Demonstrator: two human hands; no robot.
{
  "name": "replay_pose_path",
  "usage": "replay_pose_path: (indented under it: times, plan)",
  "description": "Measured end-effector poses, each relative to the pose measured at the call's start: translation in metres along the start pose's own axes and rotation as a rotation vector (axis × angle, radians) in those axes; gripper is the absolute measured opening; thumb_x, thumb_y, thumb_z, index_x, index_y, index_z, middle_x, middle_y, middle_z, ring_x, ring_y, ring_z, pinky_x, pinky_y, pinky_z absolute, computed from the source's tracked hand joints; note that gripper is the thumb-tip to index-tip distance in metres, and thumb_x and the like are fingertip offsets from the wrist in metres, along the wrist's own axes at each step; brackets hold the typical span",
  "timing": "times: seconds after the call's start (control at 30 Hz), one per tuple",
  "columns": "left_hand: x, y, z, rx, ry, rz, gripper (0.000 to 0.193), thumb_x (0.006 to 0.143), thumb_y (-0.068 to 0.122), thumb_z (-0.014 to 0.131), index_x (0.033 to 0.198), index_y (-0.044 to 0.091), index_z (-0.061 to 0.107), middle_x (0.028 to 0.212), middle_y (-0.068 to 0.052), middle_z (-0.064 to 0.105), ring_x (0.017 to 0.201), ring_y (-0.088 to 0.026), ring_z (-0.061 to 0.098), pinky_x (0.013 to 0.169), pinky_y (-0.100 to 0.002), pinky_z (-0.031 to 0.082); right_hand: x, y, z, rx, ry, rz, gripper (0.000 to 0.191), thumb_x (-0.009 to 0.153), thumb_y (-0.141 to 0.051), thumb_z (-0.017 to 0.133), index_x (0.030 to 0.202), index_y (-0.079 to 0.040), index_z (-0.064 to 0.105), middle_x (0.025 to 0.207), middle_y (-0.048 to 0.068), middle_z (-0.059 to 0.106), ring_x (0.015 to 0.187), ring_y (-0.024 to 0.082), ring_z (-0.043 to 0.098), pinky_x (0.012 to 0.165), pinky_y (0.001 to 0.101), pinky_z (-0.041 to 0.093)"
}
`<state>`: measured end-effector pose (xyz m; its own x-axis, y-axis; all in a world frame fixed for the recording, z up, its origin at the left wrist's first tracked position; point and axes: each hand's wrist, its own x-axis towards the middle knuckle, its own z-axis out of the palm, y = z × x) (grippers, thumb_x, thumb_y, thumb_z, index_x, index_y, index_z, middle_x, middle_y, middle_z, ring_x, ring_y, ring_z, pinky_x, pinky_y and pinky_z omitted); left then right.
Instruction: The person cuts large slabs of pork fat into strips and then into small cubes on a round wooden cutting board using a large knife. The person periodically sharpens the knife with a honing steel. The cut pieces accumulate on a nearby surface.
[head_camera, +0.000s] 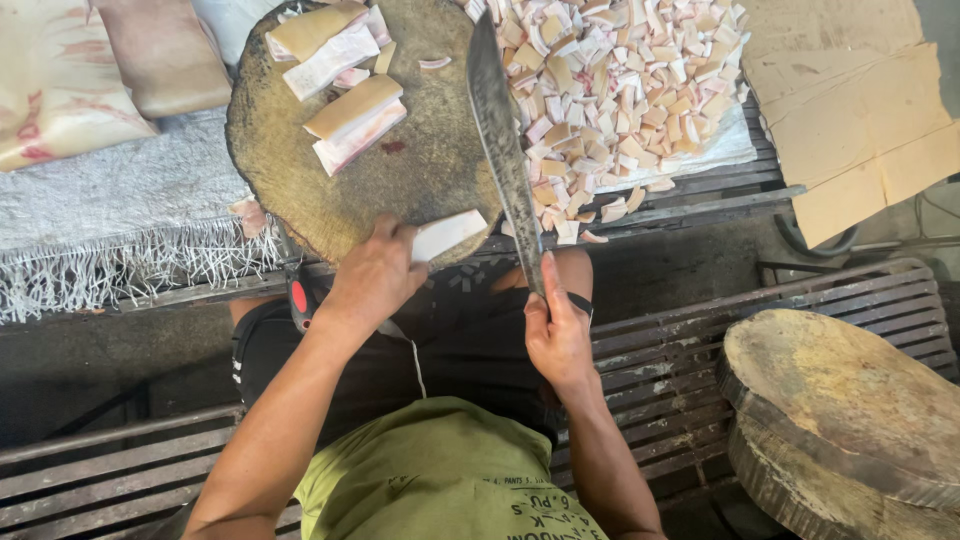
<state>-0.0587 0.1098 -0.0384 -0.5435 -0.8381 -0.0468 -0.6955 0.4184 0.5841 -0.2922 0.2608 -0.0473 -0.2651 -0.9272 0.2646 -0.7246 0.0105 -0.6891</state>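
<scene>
Right hand (558, 335) grips the cleaver (505, 150), hiding its handle; left hand (375, 275) pinches a slab (447, 235).

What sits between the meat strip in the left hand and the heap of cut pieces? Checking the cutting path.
Head view: only the cleaver blade over the round chopping block.

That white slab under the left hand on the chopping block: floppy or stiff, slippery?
The slab probably holds its shape: its edges look straight under the left hand. Likely greasy and slippery, like the cut pieces. Probably light, being thin.
</scene>
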Motion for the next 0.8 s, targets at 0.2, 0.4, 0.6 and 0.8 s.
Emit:
replay_pose_path:
  times: [0.2, 0.4, 0.6, 0.8]
  plan:
    - [-0.013, -0.004, 0.003, -0.078, 0.214, 0.128, 0.060, 0.075, 0.019, 0.080, 0.124, -0.009, 0.059, 0.123, -0.027, 0.057, 0.103, -0.043, 0.065, 0.086, -0.046, 0.056, -0.009, -0.002, -0.022, 0.046, 0.170, -0.172, 0.064, 0.099, 0.008, 0.053, 0.160, -0.004, 0.036, 0.088, 0.012, 0.071, 0.068, 0.015, 0.068, 0.063, 0.0280, 0.059]
    - [-0.012, -0.013, 0.007, 0.036, 0.252, 0.159, 0.049, 0.078, 0.019, 0.081, 0.120, 0.000, 0.065, 0.113, -0.018, 0.067, 0.106, -0.039, 0.062, 0.094, -0.048, 0.052, -0.005, -0.002, 0.003, -0.241, -0.155, -0.164, 0.077, 0.086, 0.005, 0.065, 0.158, -0.008, 0.039, 0.092, 0.018, 0.073, 0.071, 0.032, 0.070, 0.062, 0.0417, 0.058]
    - [-0.006, -0.016, 0.013, -0.010, 0.362, 0.241, 0.044, 0.080, 0.020, 0.080, 0.117, 0.000, 0.067, 0.112, -0.017, 0.070, 0.109, -0.037, 0.064, 0.096, -0.046, 0.052, -0.002, -0.005, -0.028, -0.119, -0.025, -0.055, 0.074, 0.091, 0.005, 0.064, 0.159, -0.010, 0.039, 0.087, 0.015, 0.073, 0.070, 0.030, 0.073, 0.068, 0.0393, 0.061]
    - [0.004, -0.016, 0.018, 0.039, 0.321, 0.241, 0.043, 0.081, 0.021, 0.080, 0.115, -0.001, 0.067, 0.108, -0.018, 0.070, 0.106, -0.038, 0.064, 0.094, -0.045, 0.052, -0.006, -0.008, 0.000, -0.085, 0.084, -0.254, 0.069, 0.093, 0.003, 0.056, 0.159, -0.007, 0.037, 0.103, 0.021, 0.069, 0.077, 0.031, 0.071, 0.072, 0.0335, 0.061]
